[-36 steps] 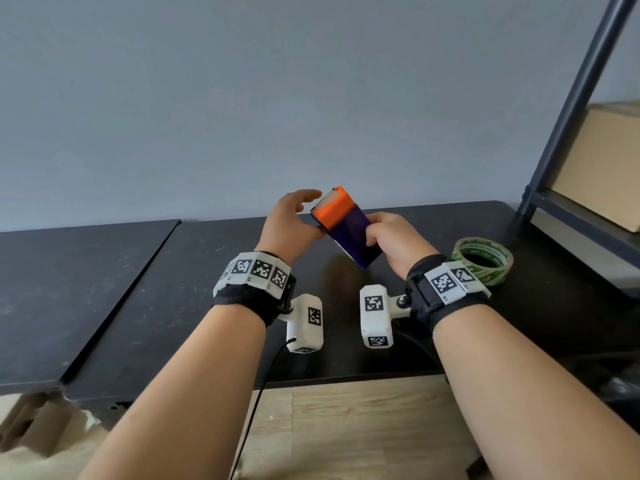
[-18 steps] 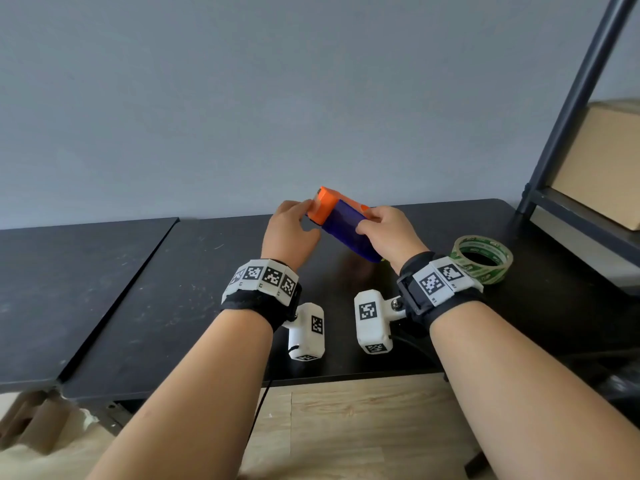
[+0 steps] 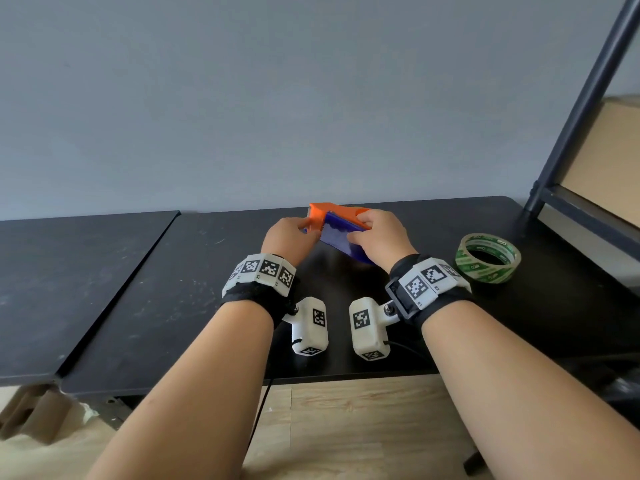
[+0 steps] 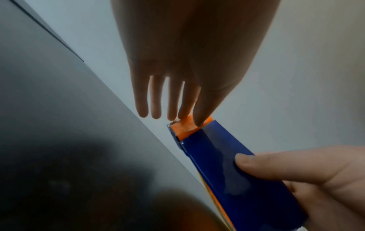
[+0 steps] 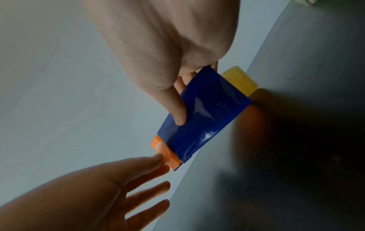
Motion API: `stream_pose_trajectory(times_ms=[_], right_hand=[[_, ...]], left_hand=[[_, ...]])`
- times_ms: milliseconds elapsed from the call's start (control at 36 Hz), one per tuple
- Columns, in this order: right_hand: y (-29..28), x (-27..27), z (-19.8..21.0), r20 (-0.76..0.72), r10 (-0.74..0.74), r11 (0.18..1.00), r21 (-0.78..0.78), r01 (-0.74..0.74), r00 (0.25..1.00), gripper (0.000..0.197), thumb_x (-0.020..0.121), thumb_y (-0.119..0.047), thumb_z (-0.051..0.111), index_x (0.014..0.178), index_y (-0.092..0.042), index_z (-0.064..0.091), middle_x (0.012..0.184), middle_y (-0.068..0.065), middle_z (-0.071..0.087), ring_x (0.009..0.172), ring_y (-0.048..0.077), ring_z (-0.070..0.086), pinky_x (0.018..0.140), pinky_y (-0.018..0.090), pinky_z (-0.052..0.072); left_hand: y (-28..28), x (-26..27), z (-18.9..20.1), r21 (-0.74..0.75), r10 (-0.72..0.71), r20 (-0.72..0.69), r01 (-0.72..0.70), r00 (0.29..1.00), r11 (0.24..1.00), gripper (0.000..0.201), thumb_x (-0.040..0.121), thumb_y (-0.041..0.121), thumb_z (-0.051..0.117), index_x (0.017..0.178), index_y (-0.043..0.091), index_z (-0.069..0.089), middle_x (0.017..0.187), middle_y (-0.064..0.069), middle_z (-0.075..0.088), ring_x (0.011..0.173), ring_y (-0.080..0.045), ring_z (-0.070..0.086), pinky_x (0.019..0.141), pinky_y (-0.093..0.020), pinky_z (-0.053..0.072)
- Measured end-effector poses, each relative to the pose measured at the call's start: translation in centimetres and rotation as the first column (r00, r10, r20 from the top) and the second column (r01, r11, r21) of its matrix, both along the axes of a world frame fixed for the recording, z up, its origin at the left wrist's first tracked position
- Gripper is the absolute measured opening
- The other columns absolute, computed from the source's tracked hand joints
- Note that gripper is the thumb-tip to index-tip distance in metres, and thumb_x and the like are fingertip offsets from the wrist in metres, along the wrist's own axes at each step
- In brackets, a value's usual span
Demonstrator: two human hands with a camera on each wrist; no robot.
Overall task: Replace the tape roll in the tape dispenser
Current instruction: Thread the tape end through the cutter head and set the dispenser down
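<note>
Both hands on the tape dispenser, held above the desk

Head view: right hand (image 3: 375,237) grips the blue-and-orange tape dispenser (image 3: 337,230) over the desk (image 3: 173,289); green tape roll (image 3: 488,258) lies right. Wrist views: left hand (image 4: 177,70) pinches its orange tip, other fingers straight.

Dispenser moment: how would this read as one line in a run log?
right hand: grips dispenser | left hand: pinches its orange end | tape roll: on table, untouched
</note>
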State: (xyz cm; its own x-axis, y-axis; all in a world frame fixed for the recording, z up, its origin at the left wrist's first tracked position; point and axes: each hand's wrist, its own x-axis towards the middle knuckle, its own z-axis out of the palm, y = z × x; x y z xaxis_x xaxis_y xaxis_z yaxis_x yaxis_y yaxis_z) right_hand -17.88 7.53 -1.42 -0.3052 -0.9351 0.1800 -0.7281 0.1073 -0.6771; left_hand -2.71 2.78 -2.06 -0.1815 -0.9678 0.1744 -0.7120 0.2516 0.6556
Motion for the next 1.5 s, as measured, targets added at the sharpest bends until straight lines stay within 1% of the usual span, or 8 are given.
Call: stream_pose_trajectory(times_ms=[278,500,583,639,889,1056,1333,1500], right_hand=[[-1.3,0.2,-0.9,-0.149,0.003,0.997,0.074,0.008,0.989,0.032,0.086,-0.026,0.067,0.116,-0.014,0.068,0.117,0.004,0.070,0.115,0.026,0.061,0.091,0.028,0.042],[-2.7,0.3,-1.2,-0.196,0.008,0.994,0.110,0.014,0.981,0.003,0.088,-0.025,0.066,0.090,-0.023,0.064,0.090,0.000,0.063,0.096,0.024,0.058,0.079,0.030,0.042],[-3.1,0.3,-1.5,-0.157,-0.001,0.994,0.104,0.018,0.988,0.042,0.090,-0.024,0.066,0.131,-0.015,0.060,0.131,0.005,0.064,0.123,0.026,0.057,0.102,0.034,0.044],[-3.1,0.4,-1.5,-0.140,-0.005,0.995,0.100,0.019,0.990,0.048,0.092,-0.024,0.064,0.137,-0.014,0.055,0.138,0.006,0.060,0.128,0.026,0.055,0.106,0.036,0.043],[-2.6,0.9,-1.1,-0.119,0.004,0.994,0.107,0.008,0.993,0.025,0.088,-0.011,0.060,0.113,-0.014,0.063,0.112,0.008,0.065,0.113,0.031,0.060,0.085,0.034,0.047],[-1.6,-0.3,-0.4,-0.024,-0.006,0.999,0.048,0.007,1.000,0.050,0.089,-0.005,0.053,0.138,-0.015,0.054,0.143,0.006,0.055,0.134,0.025,0.049,0.110,0.034,0.038],[1.7,-3.8,0.0,-0.010,-0.153,0.988,-0.038,0.152,0.988,0.032,0.090,-0.002,0.048,0.116,-0.005,0.066,0.121,0.015,0.065,0.116,0.033,0.058,0.096,0.044,0.050],[3.2,-6.6,-0.1,-0.094,-0.282,0.959,-0.003,0.283,0.955,0.045,0.090,-0.012,0.051,0.135,-0.013,0.055,0.137,0.017,0.052,0.128,0.037,0.044,0.101,0.045,0.043]], left_hand=[[-0.1,0.1,-0.8,0.198,-0.056,0.088,0.037,0.995,0.980,0.022,0.092,0.017,0.046,0.101,0.018,0.067,0.063,-0.003,0.050,0.069,-0.026,0.049,0.052,-0.023,0.035],[0.1,-0.5,-0.3,0.268,-0.132,0.233,0.067,0.964,0.961,0.031,0.094,0.011,0.044,0.121,0.002,0.058,0.122,-0.017,0.060,0.110,-0.033,0.058,0.085,-0.032,0.040],[0.3,-0.6,-0.1,0.285,-0.152,0.265,0.073,0.952,0.956,0.035,0.095,0.012,0.044,0.127,0.003,0.057,0.124,-0.018,0.061,0.114,-0.032,0.057,0.089,-0.032,0.041],[0.6,-0.7,0.0,0.293,-0.174,0.274,0.090,0.946,0.952,0.037,0.096,0.012,0.044,0.130,0.004,0.055,0.124,-0.017,0.061,0.115,-0.030,0.057,0.093,-0.032,0.041],[1.2,-0.2,0.5,0.274,-0.155,0.297,0.072,0.942,0.959,0.035,0.095,0.008,0.042,0.123,0.002,0.063,0.122,-0.019,0.063,0.113,-0.033,0.059,0.097,-0.036,0.045],[1.8,-0.3,1.2,0.252,-0.073,0.259,0.006,0.963,0.968,0.043,0.094,0.001,0.041,0.135,0.002,0.053,0.135,-0.018,0.057,0.123,-0.032,0.055,0.106,-0.037,0.041],[3.8,-3.3,2.1,0.157,-0.057,0.073,0.045,0.996,0.987,0.041,0.091,0.002,0.041,0.121,0.015,0.066,0.131,-0.010,0.060,0.117,-0.026,0.058,0.095,-0.032,0.045],[5.2,-6.2,2.5,0.094,-0.014,0.064,0.008,0.998,0.996,0.041,0.091,-0.001,0.038,0.122,0.009,0.063,0.125,-0.012,0.063,0.121,-0.028,0.052,0.095,-0.031,0.043]])
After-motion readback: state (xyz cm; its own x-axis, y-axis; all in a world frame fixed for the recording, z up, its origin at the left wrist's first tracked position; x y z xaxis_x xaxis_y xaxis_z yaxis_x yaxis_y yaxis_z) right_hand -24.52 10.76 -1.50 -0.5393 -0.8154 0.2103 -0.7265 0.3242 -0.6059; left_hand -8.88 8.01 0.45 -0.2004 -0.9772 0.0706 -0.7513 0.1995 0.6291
